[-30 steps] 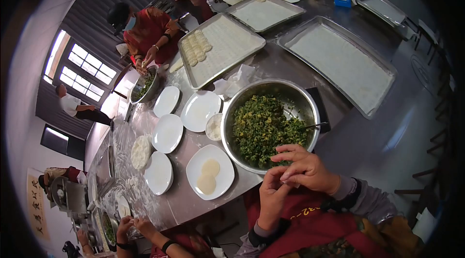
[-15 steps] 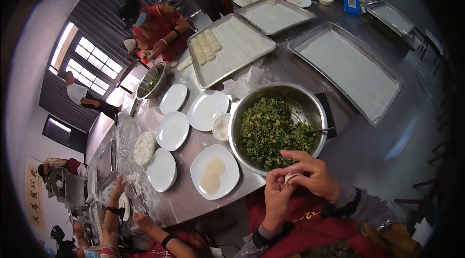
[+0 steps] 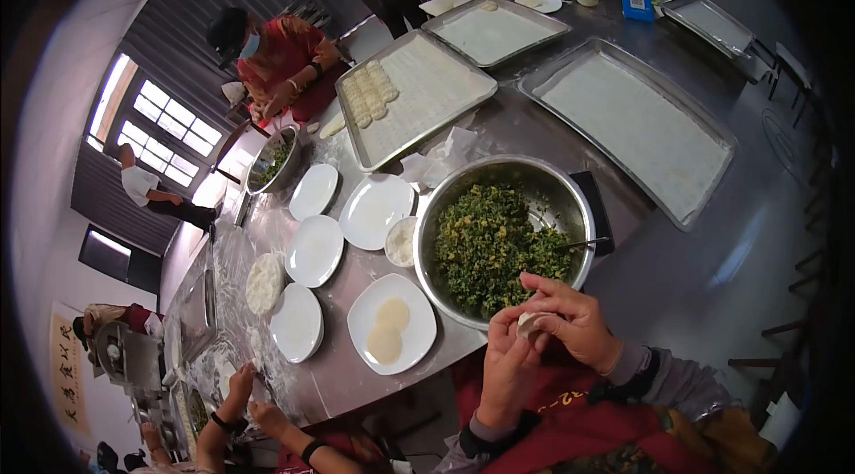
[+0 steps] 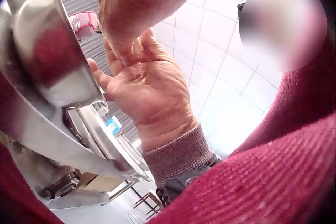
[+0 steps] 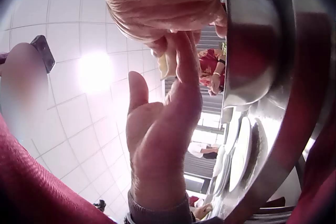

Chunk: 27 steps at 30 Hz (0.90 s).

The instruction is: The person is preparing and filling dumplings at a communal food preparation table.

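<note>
Dough piece (image 3: 528, 324) pinched by thumb and finger of right hand (image 3: 577, 327), braced by bent fingers of left hand (image 3: 506, 376), left thumb standing apart. Filling bowl (image 3: 548, 194) just beyond hands, chopped greens (image 3: 485, 251) inside. Square plate (image 3: 361, 314) left of hands, two overlapping wrappers (image 3: 385, 345) on it. Metal surface (image 3: 334, 376) flour-smeared farther left. Large tray (image 3: 436, 87) well beyond hands, shaped dough rows (image 3: 368, 93) at one end. Room: tiled ceiling (image 4: 210, 24), bright windows (image 3: 169, 127) far left, masked person (image 3: 294, 64) across surface.
</note>
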Each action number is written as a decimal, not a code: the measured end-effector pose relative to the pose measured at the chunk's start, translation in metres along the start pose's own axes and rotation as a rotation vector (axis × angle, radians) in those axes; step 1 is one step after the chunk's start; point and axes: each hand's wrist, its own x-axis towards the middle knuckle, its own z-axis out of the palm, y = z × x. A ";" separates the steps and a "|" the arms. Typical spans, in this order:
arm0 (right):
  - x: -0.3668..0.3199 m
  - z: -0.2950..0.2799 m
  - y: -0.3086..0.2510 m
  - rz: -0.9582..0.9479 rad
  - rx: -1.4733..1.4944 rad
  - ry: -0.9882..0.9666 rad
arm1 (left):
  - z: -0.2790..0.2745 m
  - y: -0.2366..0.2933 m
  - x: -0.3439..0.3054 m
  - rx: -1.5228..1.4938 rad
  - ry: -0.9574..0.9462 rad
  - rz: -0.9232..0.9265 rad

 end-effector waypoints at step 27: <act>0.004 -0.014 0.008 -0.239 -0.262 0.004 | 0.006 -0.006 0.006 -0.144 0.039 -0.140</act>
